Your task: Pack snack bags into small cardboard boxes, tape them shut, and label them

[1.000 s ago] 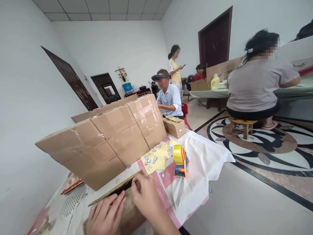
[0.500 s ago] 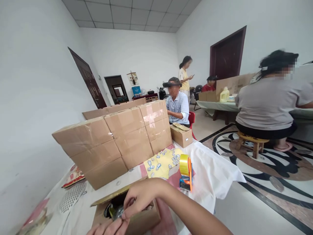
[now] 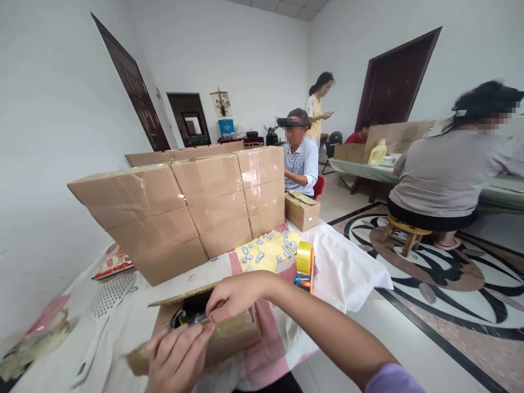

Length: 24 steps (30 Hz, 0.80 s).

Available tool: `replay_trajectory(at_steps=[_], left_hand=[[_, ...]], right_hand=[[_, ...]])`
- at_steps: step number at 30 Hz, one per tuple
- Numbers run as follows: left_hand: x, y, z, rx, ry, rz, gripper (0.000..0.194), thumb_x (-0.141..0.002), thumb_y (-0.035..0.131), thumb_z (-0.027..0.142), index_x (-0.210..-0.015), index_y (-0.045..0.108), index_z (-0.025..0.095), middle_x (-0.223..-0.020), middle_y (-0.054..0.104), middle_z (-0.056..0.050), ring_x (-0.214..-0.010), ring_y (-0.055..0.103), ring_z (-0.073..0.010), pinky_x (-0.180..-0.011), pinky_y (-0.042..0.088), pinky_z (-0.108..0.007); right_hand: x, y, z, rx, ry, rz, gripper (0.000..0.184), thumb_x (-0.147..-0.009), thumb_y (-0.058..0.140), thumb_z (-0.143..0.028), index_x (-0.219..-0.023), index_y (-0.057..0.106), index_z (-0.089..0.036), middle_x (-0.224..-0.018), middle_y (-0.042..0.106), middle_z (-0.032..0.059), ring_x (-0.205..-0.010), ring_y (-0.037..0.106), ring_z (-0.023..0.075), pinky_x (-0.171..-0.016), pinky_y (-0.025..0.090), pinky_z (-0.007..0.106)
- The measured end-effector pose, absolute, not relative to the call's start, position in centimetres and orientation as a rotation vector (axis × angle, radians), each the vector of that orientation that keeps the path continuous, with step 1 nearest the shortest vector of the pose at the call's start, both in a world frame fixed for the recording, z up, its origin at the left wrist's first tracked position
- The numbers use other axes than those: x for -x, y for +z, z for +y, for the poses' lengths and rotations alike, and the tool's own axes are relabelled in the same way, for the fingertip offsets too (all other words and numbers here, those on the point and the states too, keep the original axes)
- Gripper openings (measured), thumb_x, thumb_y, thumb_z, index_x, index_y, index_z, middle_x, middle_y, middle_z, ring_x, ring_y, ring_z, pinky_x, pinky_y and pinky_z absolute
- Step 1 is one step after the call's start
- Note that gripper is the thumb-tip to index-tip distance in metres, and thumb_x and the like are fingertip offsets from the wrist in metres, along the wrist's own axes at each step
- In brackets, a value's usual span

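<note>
A cardboard box with raised flaps stands open in front of me at the near part of the table. Inside its dark opening, clear shiny plastic and something dark and rounded show in part. My right hand reaches over the box from the right, its fingers pinched together. Below it, my left hand is bent over the box's near edge with fingers closed. The fingertips of both hands meet above the opening. What they pinch is too small and hidden to make out.
Stacked taped boxes form a wall behind. A tape dispenser, a yellow sheet with small labels and a smaller box lie to the right. A perforated skimmer rests left. Several people sit or stand beyond, one on a stool.
My view has tipped downward, so the room sits higher in the picture. More of my left hand shows over the box. The fingers of both hands stay together.
</note>
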State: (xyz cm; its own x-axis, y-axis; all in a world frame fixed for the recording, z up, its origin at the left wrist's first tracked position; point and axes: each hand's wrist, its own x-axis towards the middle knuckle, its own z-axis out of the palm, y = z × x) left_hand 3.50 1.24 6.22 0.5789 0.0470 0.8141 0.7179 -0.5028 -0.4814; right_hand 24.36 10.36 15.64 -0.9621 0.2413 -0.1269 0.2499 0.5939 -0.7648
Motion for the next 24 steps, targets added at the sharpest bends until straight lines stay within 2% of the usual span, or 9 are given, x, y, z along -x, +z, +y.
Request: replay_trajectory(at_steps=[6,13,16,18,21,23,24], left_hand=[[-4.8,6.4,0.3,1.939,-1.021,-0.746,0.015,-0.086,0.071,0.008,-0.094,0.073,0.021,-0.078,0.073,-0.002,-0.082,0.063,-0.0182,-0.095,0.038,-0.037],[-6.0,7.0,-0.4,1.965,-1.002,-0.931,0.014,-0.088,0.068,0.006,-0.092,0.069,0.020,-0.076,0.069,-0.001,-0.078,0.060,-0.0171,-0.088,0.036,-0.037],[-5.9,7.0,-0.6,1.931,-1.037,-0.961,0.013,-0.088,0.072,0.009,-0.093,0.071,0.021,-0.075,0.068,0.000,-0.077,0.059,-0.0162,-0.089,0.035,-0.037],[-5.8,6.9,-1.3,1.861,-1.066,-0.995,0.015,-0.085,0.078,0.013,-0.094,0.072,0.023,-0.073,0.067,0.000,-0.076,0.058,-0.0172,-0.089,0.036,-0.038],[-6.1,6.6,-3.4,1.720,-1.265,-1.183,0.017,-0.082,0.080,0.014,-0.093,0.068,0.021,-0.073,0.066,-0.001,-0.071,0.059,-0.0168,-0.080,0.043,-0.034],[-6.5,6.1,-5.2,1.639,-1.504,-1.485,0.011,-0.089,0.072,0.018,-0.086,0.062,0.021,-0.067,0.062,0.002,-0.059,0.055,-0.0132,-0.066,0.043,-0.027],[-6.7,5.8,-6.0,1.633,-1.584,-1.694,0.013,-0.094,0.066,0.025,-0.082,0.060,0.022,-0.062,0.058,0.004,-0.052,0.051,-0.0116,-0.058,0.040,-0.025]], right_hand=[[-24.4,16.4,9.7,-0.424,-1.242,2.850,0.021,-0.093,0.051,-0.012,-0.074,0.057,-0.016,-0.065,0.043,-0.0076,-0.063,0.043,0.0076,-0.061,0.035,0.020],[-24.7,16.4,9.5,-0.438,-1.350,2.909,0.027,-0.088,0.044,-0.007,-0.064,0.050,-0.018,-0.062,0.039,-0.0075,-0.060,0.037,0.0080,-0.057,0.029,0.023],[-24.8,16.0,9.3,-0.504,-1.391,2.931,0.027,-0.088,0.046,-0.010,-0.063,0.053,-0.018,-0.063,0.038,-0.0075,-0.059,0.036,0.0080,-0.056,0.028,0.023],[-24.9,15.9,9.1,-0.578,-1.413,2.919,0.022,-0.088,0.051,-0.013,-0.068,0.060,-0.018,-0.064,0.045,-0.0077,-0.060,0.040,0.0081,-0.057,0.031,0.022],[-25.1,16.1,8.4,-0.679,-1.329,2.937,0.017,-0.087,0.056,-0.013,-0.075,0.066,-0.018,-0.066,0.054,-0.0073,-0.061,0.047,0.0084,-0.059,0.035,0.022],[-25.2,16.4,7.6,-0.694,-1.224,2.990,0.014,-0.087,0.058,-0.014,-0.076,0.067,-0.018,-0.068,0.058,-0.0072,-0.062,0.051,0.0081,-0.061,0.036,0.022],[-25.3,16.6,7.1,-0.681,-1.156,3.023,0.012,-0.088,0.062,-0.017,-0.077,0.067,-0.019,-0.070,0.060,-0.0071,-0.064,0.053,0.0083,-0.061,0.036,0.022]])
